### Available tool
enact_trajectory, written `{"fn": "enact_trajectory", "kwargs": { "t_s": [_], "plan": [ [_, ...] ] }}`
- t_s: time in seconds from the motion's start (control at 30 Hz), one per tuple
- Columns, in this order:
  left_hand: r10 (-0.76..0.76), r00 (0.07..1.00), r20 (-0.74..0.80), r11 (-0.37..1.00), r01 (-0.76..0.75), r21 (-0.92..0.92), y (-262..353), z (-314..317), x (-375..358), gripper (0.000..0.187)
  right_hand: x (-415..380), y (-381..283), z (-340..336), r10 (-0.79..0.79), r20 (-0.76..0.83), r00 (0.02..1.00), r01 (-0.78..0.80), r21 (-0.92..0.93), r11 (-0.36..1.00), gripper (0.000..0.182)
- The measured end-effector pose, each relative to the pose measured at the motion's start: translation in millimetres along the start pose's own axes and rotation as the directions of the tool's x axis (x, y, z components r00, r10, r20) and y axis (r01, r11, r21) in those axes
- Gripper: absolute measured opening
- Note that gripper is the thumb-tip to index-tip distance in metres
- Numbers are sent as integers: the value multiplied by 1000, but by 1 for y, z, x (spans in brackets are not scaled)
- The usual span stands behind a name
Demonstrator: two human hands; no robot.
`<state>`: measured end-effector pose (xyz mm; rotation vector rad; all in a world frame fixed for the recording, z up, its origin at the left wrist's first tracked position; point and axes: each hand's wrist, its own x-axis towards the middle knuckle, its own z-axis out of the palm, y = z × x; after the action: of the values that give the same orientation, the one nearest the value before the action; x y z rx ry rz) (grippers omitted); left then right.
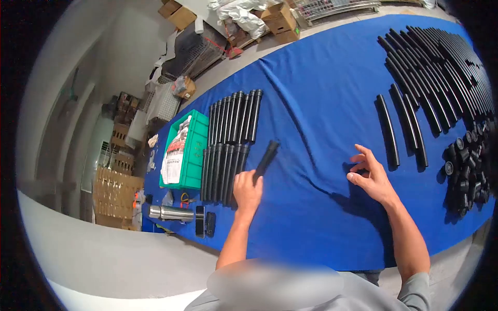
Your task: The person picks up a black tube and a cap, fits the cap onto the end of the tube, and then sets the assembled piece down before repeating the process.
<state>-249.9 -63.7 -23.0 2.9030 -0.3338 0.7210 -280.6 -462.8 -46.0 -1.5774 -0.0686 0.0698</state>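
My left hand (248, 191) is closed around a black tube (267, 158) with a wider end pointing up and away, just right of the lower row of capped black tubes (224, 171). Another row of capped tubes (234, 116) lies above that one. My right hand (369, 176) hovers over the blue cloth (321, 217) with its fingers apart and nothing in them. Right of it lie separate thin black tubes (388, 129), and farther right is a heap of black caps (469, 171).
A green crate (194, 150) with printed paper or sacking stands left of the tube rows. Near the left edge are a steel flask (171, 213), a phone (200, 221) and a small black object (210, 224). Many black tubes (441, 67) fill the far right. Cardboard boxes (280, 23) stand beyond the table.
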Motion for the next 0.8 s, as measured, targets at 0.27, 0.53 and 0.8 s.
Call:
{"fn": "enact_trajectory", "kwargs": {
  "t_s": [0.27,0.53,0.8],
  "plan": [
    [-233,971,-51,969,237,77,-27,16,-9,32,-1,-1,-1,-12,11,1000,12,-33,999,75],
    [-292,956,-3,953,292,81,-25,15,-10,32,-1,-3,0,0,8,1000,0,-32,999,74],
    [-284,958,-41,948,287,140,-39,26,-8,32,0,1,0,-7,2,1000,7,-43,999,72]
  ]
}}
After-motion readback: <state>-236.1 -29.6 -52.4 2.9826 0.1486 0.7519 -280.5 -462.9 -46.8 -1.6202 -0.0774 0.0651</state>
